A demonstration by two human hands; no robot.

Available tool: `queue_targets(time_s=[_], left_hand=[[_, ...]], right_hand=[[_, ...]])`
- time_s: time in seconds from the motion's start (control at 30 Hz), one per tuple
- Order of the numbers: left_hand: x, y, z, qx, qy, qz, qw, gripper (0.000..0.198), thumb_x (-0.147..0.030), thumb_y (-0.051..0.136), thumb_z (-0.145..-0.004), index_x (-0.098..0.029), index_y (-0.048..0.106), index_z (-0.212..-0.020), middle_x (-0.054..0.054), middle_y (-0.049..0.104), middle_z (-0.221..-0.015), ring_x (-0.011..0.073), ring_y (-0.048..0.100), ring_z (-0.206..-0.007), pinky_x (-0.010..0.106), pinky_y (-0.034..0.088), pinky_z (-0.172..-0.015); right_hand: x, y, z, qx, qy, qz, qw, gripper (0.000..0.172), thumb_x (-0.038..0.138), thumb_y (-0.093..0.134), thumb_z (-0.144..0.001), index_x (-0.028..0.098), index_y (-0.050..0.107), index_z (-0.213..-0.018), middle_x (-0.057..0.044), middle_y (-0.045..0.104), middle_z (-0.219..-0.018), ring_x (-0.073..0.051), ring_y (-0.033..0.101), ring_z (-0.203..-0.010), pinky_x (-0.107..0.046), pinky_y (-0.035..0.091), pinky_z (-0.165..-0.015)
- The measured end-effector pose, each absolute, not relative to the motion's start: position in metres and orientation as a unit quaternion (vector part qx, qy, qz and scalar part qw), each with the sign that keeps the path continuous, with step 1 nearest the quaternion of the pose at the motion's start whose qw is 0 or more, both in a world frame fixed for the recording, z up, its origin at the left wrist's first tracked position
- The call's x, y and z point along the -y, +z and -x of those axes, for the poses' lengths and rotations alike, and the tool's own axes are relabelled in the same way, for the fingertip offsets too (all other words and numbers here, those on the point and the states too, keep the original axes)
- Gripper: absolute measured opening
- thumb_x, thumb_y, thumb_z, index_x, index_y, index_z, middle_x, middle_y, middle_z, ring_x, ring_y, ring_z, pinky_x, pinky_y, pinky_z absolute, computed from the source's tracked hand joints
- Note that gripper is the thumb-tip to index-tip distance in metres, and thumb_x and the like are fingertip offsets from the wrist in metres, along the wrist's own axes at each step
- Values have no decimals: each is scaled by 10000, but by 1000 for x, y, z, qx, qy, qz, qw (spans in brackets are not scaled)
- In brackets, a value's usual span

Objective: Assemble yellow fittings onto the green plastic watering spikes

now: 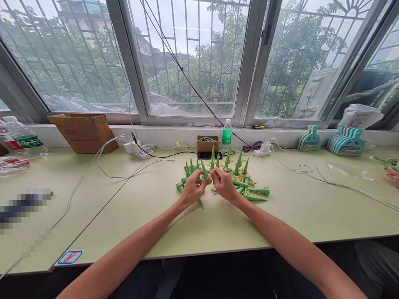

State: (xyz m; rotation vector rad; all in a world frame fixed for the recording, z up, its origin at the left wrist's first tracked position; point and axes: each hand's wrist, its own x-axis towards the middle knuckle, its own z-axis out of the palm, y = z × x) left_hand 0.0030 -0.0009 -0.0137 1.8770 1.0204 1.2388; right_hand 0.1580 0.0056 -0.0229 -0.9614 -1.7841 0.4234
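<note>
Near the front of a pile of green plastic watering spikes point(254, 198), my left hand point(192, 190) is closed around one green watering spike point(203, 168), whose pointed end sticks up past the fingers. My right hand point(225, 185) is right beside it, thumb and fingertips pinched together at the held spike. Whatever lies in that pinch is too small to make out. Small yellow plastic pieces point(250, 183) are scattered among the spikes, partly hidden behind my right hand. Several spikes stand point up behind both hands, and others lie flat to the right.
Behind the pile are a dark phone point(205, 155), a small cardboard box point(208, 144) and a green-labelled bottle point(227, 135). White cables point(324, 178) cross the table. A larger carton point(84, 133) stands left, teal hanger-shaped items point(346, 142) right. Another person's hand point(392, 176) shows at the right edge.
</note>
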Motion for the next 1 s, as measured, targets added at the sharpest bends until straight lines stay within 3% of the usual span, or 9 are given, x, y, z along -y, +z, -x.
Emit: queue_targets(time_s=[0.23, 0.6, 1.0], left_hand=[[-1, -19, -5, -382, 483, -744, 259, 216, -399, 564, -825, -189, 516, -846, 19, 494, -879, 67, 490, -544, 181, 388, -423], [-1, -17, -5, -375, 481, -767, 199, 181, -340, 508, -870, -212, 598, -960, 58, 525, -963, 91, 491, -608, 180, 424, -432], [1, -14, -7, -387, 504, -752, 174, 216, -348, 507, -884, -216, 637, -996, 82, 544, -1050, 117, 603, -688, 188, 486, -455]], right_hand=[[-5, -22, -158, 740, 167, 399, 515, 307, 396, 349, -958, 198, 431, -738, 44, 409, -566, -100, 353, -486, -232, 286, -502], [-10, -23, -160, 733, 121, 431, 512, 355, 406, 348, -957, 205, 375, -665, 40, 392, -538, -106, 325, -472, -249, 252, -491], [-13, -22, -163, 737, 169, 428, 495, 392, 483, 318, -960, 206, 409, -698, 43, 401, -547, -107, 341, -475, -242, 259, -482]])
